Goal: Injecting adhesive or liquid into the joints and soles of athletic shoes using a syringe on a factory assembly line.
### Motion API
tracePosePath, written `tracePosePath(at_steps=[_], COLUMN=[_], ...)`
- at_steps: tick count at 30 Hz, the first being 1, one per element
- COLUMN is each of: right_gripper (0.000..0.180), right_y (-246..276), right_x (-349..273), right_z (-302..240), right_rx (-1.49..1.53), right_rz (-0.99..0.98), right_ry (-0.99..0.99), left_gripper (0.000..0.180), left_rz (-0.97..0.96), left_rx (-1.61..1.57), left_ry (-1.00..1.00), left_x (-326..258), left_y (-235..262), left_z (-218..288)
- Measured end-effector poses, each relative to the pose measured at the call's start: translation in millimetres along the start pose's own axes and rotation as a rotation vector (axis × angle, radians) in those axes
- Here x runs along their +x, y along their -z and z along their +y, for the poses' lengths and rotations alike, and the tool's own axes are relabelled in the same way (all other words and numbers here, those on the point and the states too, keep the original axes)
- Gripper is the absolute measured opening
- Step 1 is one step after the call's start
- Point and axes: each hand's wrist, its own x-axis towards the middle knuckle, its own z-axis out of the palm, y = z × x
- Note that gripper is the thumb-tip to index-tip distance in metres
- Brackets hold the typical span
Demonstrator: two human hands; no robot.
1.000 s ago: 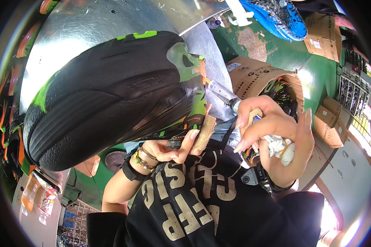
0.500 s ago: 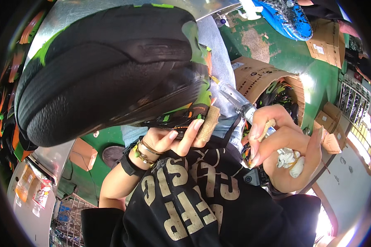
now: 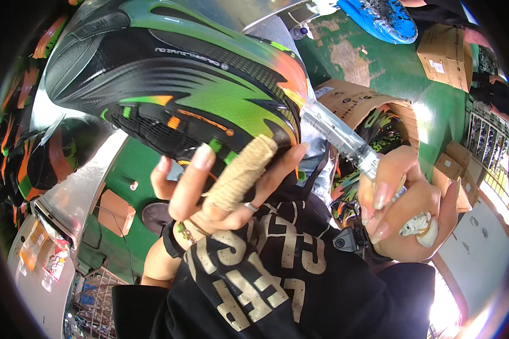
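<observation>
A black, green and orange sports shoe (image 3: 220,93) lies on its side, filling the upper left, its laced part toward me. My left hand (image 3: 195,200) is closed on it from below, one finger wrapped in beige tape and lying over the upper. A bracelet circles that wrist. In my right hand (image 3: 401,198) is a clear syringe (image 3: 340,135), slanting up to the left, its tip at the edge of the shoe's right end. Whether the tip touches is too small to tell. A crumpled white wad (image 3: 417,226) is tucked into the right palm.
Beyond my right hand stands an open cardboard box (image 3: 345,99) of similar shoes. More shoes (image 3: 59,152) crowd the left side by a metal table (image 3: 87,186). A blue shoe-shaped thing (image 3: 379,20) and cartons (image 3: 444,53) are at the upper right, over a green floor.
The shoe has rolled over, showing its coloured upper where the black side faced before. My left fingers have spread across the upper. My right hand and the syringe have shifted slightly right and nearer.
</observation>
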Motion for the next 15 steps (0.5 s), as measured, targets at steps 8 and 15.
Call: tracePosePath(at_steps=[8,15], right_gripper=[0.073,0.070], right_y=[-6,5], right_x=[-2,-4], right_z=[-2,-7], right_rx=[0.089,0.143], right_rz=[0.166,0.041], right_ry=[0.023,0.114], left_gripper=[0.055,0.047], left_rz=[-0.369,-0.331], left_rx=[-0.300,-0.361], left_ry=[0.048,-0.078], left_x=[40,50], left_y=[44,47], left_z=[-20,-35])
